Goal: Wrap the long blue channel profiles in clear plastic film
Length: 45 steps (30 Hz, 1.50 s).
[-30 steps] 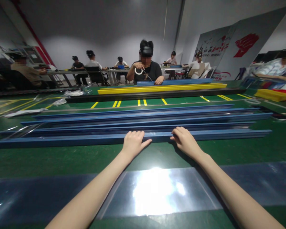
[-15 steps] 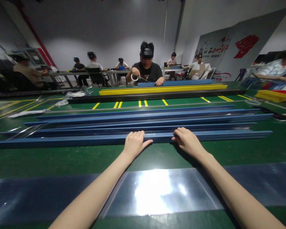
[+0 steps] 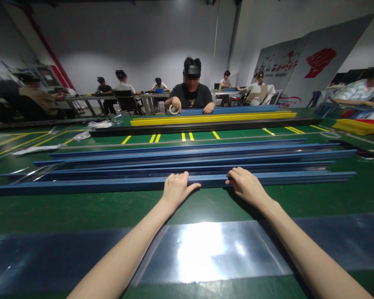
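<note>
A long blue plastic channel strip (image 3: 210, 181) lies across the green table (image 3: 118, 209), nearest to me in a group of similar blue strips (image 3: 162, 150). My left hand (image 3: 176, 187) is curled over its near edge, with the thumb stretched along the front face. To the right, my right hand (image 3: 244, 185) grips the same strip, fingers bent over the top and the thumb against the front. A gap separates the two hands. Below my forearms a glossy, transparent sheet (image 3: 149, 261) runs flat across the table.
Beyond the blue strips lie a black strip (image 3: 205, 126) and a yellow strip (image 3: 212, 119). Across the table a co-worker (image 3: 191, 91) holds a white tape roll (image 3: 173, 109) by a blue strip. A yellow tray (image 3: 350, 126) and a phone (image 3: 369, 154) are at right.
My hands keep their place on the blue strip. Across the table, the co-worker's hand with the tape roll has moved down towards the strip there.
</note>
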Available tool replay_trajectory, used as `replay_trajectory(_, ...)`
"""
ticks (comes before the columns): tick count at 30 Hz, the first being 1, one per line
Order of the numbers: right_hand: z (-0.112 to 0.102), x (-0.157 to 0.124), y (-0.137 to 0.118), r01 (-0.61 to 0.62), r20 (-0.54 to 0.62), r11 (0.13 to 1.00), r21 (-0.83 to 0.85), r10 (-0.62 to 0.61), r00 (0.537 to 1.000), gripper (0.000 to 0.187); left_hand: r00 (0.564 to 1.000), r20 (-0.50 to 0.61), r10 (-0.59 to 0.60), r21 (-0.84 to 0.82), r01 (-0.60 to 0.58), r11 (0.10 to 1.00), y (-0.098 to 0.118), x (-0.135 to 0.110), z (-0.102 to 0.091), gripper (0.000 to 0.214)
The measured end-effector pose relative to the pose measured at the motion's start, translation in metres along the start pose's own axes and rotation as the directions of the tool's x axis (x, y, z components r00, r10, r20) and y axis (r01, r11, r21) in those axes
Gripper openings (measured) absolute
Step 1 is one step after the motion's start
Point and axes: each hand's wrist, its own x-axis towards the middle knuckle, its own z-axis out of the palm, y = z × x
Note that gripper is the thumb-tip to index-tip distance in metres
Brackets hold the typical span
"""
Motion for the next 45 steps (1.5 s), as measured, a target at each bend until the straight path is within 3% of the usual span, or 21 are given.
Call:
replay_trajectory(4,-0.001,0.000,0.000,0.017,0.010,0.999,-0.047,-0.017,1.000,0.014,1.000,-0.003,0.031,-0.003,-0.031,1.000,-0.001,-0.001,0.001,0.045)
replay_trajectory(12,-0.013,-0.008,0.012,-0.020,0.070,0.993,-0.119,0.029,0.997,0.011,0.967,-0.036,0.253,-0.005,-0.254,0.967,-0.003,-0.001,0.002,0.031)
replay_trajectory(23,-0.016,-0.023,0.043,-0.103,0.094,0.984,-0.142,0.117,0.989,0.011,0.982,-0.087,0.167,-0.073,-0.173,0.982,-0.003,-0.001,0.002,0.029)
replay_trajectory(36,-0.018,-0.023,0.042,-0.139,0.102,0.984,-0.116,0.151,0.983,0.011,0.997,-0.016,0.071,-0.123,-0.073,0.990,-0.002,0.000,0.004,0.032)
replay_trajectory(45,-0.019,-0.021,0.038,-0.176,0.103,0.976,-0.127,0.189,0.976,0.011,0.991,-0.048,0.125,-0.001,-0.125,0.992,-0.001,-0.001,0.004,0.035)
